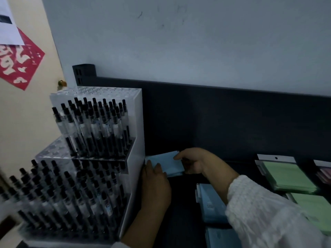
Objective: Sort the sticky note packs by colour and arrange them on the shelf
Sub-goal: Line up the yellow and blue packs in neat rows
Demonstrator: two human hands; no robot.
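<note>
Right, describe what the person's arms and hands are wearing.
The left hand and right hand are bare: no gloves, no ring or watch showing. The right arm wears a white, textured long sleeve down to the wrist. The left forearm is uncovered; a bit of white cuff shows at the bottom edge.

Both hands on blue sticky note pack (167, 162) at back of dark shelf (180, 212), beside acrylic pen rack (132, 140): left hand (155, 183) on near-left edge, right hand (196, 162) gripping right end. More blue packs (211, 203) and green packs (288, 176) lie right.
</note>
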